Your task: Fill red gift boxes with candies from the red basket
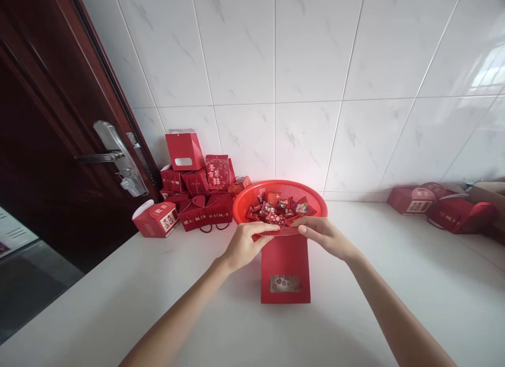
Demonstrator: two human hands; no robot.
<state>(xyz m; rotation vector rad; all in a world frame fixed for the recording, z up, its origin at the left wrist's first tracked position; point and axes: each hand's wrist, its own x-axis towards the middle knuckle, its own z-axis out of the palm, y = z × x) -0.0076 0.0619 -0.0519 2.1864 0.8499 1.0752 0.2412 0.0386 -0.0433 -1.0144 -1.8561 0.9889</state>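
A red paper box [284, 262] with a small clear window near its bottom stands on the white table, in front of a red plastic basket [241, 203]. Wrapped sweets [275, 209] lie in the basket. My left hand [246, 243] pinches the left part of the box's top flap, thumb below and fingers above. On the right part of the same flap, my right hand [325, 234] has its thumb and fingers closed. Both hands are in front of the basket's near rim, which they partly hide.
Several red boxes [207, 212] are piled at the back left, beside a dark door [51, 93]. More red boxes [460, 214] and a cardboard box [489, 193] sit at the right. A tiled wall [307, 83] rises behind the white table [189, 304].
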